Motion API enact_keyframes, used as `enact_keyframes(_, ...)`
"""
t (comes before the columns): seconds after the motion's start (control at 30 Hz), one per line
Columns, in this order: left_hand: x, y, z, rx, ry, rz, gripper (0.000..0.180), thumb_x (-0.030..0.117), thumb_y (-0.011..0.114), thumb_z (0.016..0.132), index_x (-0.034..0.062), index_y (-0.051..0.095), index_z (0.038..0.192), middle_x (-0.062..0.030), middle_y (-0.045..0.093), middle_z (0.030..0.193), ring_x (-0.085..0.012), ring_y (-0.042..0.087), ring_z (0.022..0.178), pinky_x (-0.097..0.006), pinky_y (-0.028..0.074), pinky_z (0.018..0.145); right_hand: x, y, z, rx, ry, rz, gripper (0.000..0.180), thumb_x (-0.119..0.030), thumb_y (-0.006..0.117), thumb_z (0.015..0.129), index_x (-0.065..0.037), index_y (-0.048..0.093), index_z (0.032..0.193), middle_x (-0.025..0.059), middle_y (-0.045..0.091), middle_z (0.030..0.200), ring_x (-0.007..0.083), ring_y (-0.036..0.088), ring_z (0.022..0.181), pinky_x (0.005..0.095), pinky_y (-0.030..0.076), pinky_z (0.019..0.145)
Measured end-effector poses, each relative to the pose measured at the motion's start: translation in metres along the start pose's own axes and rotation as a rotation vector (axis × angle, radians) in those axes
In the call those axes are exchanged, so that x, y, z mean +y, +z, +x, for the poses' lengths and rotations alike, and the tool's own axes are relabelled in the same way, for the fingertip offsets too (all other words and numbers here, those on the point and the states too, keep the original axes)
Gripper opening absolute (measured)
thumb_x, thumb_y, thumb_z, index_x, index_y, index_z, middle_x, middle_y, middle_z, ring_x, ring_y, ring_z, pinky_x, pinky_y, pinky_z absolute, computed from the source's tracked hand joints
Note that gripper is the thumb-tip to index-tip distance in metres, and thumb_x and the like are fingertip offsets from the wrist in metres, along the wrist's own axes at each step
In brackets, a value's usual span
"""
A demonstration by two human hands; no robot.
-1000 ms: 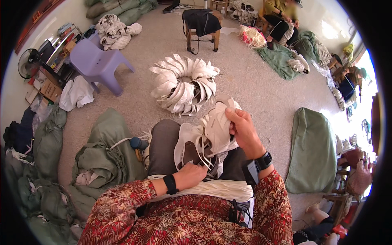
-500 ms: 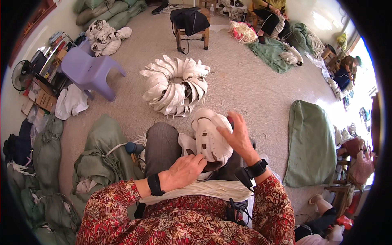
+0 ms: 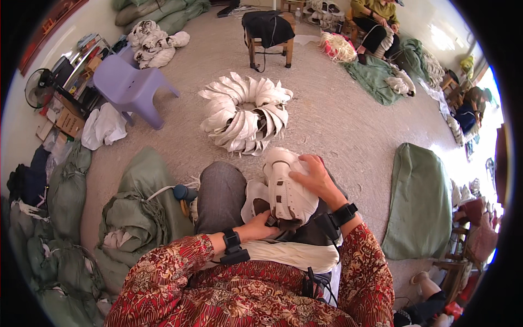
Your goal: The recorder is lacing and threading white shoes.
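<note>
A white shoe upper point(image 3: 286, 188) with small dark brown patches lies over my lap, its rounded end pointing away from me. My right hand point(image 3: 318, 180) wraps round its right side, the thumb pressed on top. At its near, brown-lined end, my left hand point(image 3: 257, 228) grips the edge, with some fingertips hidden beneath the material. Another white piece point(image 3: 255, 197) with a brown lining rests just left of the upper, against my grey-trousered knee point(image 3: 220, 191). A bundle of pale strips point(image 3: 294, 256) lies across my lap.
A ring of stacked white shoe uppers point(image 3: 223, 109) sits on the floor ahead. Left are a purple chair point(image 3: 133, 90) and green sacks point(image 3: 144, 180); a green sack point(image 3: 417, 201) lies right. Beyond stands a wooden stool point(image 3: 269, 46). A seated person point(image 3: 376, 24) works at the far right.
My left hand has turned and slid lower, under the upper's near edge. My right hand has closed from a spread pose onto the upper's side. The view has shifted slightly left.
</note>
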State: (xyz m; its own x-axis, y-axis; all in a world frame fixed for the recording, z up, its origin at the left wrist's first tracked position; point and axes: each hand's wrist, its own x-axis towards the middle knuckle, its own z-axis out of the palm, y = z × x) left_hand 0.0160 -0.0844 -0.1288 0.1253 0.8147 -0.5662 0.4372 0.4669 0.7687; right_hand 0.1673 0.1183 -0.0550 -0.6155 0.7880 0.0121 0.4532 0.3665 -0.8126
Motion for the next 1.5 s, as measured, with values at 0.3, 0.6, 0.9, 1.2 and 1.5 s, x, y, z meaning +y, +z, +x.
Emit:
enact_keyframes(0.3,0.008,0.008,0.006,-0.009,-0.179,0.120,0.076,0.051,0.068,0.083,0.0190,0.047,0.149,-0.0155,0.043,0.154,-0.0366,0.022,0.149,-0.069,0.012,0.113,0.016,-0.001,0.005,-0.053,0.012,0.065,0.049,-0.028,0.075,0.081,-0.001,0.064,0.121,0.0219,0.055,0.134,0.0387,0.053,0.126,0.0438,0.042,0.108)
enact_keyframes(0.6,-0.008,0.012,0.019,-0.241,-0.064,-0.294,0.055,0.024,0.071,0.091,0.0045,0.055,0.141,-0.0094,0.063,0.129,-0.0155,0.056,0.116,-0.030,0.041,0.103,0.039,0.005,0.007,-0.038,-0.063,0.065,0.044,-0.021,0.074,0.084,-0.002,0.063,0.123,0.0183,0.051,0.140,0.0355,0.051,0.130,0.0415,0.043,0.107)
enact_keyframes(0.9,0.032,-0.027,-0.026,0.002,0.024,-0.131,0.030,0.027,0.069,0.092,0.0001,0.074,0.103,-0.0022,0.069,0.088,-0.0077,0.058,0.084,-0.027,0.046,0.075,0.041,0.000,-0.003,-0.057,0.223,0.295,0.046,-0.031,0.074,0.085,-0.005,0.064,0.121,0.0179,0.054,0.134,0.0284,0.056,0.119,0.0398,0.048,0.098)
enact_keyframes(1.2,0.121,-0.069,-0.085,0.118,0.364,-0.039,0.025,0.021,0.068,0.089,-0.0006,0.069,0.078,-0.0040,0.065,0.069,-0.0097,0.056,0.065,-0.028,0.043,0.061,-0.021,-0.073,-0.074,0.040,0.318,0.900,0.027,-0.012,0.068,0.093,0.005,0.062,0.114,0.0068,0.070,0.099,0.0125,0.067,0.085,0.0259,0.055,0.078)
enact_keyframes(1.5,0.170,-0.057,-0.121,0.302,0.803,0.104,0.027,0.019,0.067,0.084,-0.0031,0.061,0.071,-0.0164,0.057,0.061,-0.0191,0.054,0.055,-0.036,0.042,0.055,-0.078,-0.101,-0.162,0.380,0.159,0.974,0.021,-0.010,0.069,0.094,0.001,0.061,0.109,0.0084,0.070,0.101,0.0138,0.068,0.087,0.0279,0.057,0.081)
